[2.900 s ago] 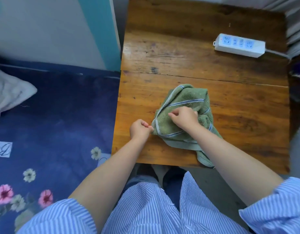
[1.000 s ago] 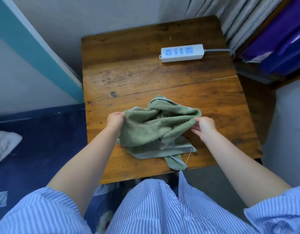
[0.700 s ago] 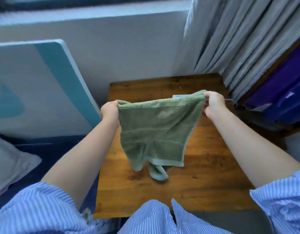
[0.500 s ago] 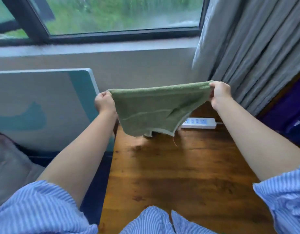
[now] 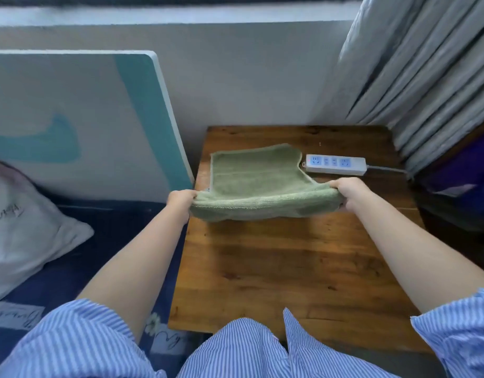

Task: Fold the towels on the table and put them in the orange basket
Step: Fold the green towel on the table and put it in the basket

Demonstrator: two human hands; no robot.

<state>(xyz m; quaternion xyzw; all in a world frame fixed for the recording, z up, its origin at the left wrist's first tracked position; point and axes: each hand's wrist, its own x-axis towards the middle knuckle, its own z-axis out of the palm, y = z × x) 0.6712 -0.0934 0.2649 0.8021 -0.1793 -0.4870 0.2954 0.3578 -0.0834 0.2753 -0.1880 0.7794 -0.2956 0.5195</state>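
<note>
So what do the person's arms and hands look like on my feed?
Both forearms are bare. Short, loose sleeves in blue and white pinstripes end near the elbows: left sleeve, right sleeve. No gloves, watch or rings visible on the left hand or right hand.

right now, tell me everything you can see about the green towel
The green towel is soft terry cloth with a paler hemmed edge and a faint woven band across it. The left hand and right hand each grip a near corner, holding that edge stretched and raised. The far part spreads flat on the wooden table, its far right corner just beside the white power strip.
</note>
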